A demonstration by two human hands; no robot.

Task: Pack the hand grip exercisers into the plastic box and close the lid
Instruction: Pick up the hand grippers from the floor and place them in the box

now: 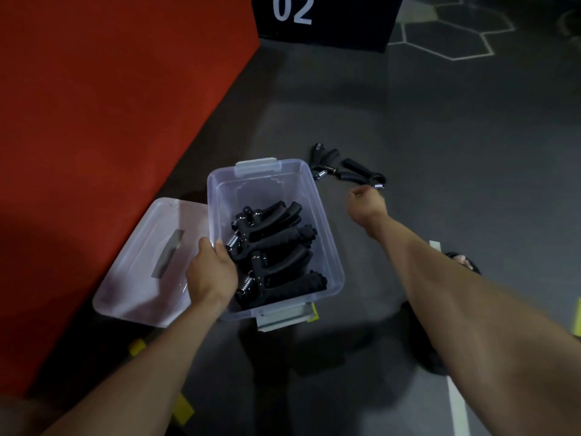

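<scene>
A clear plastic box (pixel 327 221) with grey latches sits open on the dark floor, holding several black hand grip exercisers (pixel 276 243). My left hand (pixel 210 272) grips the box's left rim. The clear lid (pixel 151 262) lies flat on the floor left of the box. Two more black exercisers (pixel 327 163) (pixel 361 176) lie on the floor beyond the box's far right corner. My right hand (pixel 366 204) hovers just short of the nearer one, fingers curled, holding nothing that I can see.
A large red padded block (pixel 110 105) rises on the left. A black block marked 02 (pixel 320 20) stands at the back. A sandalled foot (pixel 462 261) shows beside my right forearm. Yellow tape marks (pixel 184 407) and a white line (pixel 457 404) lie on the floor.
</scene>
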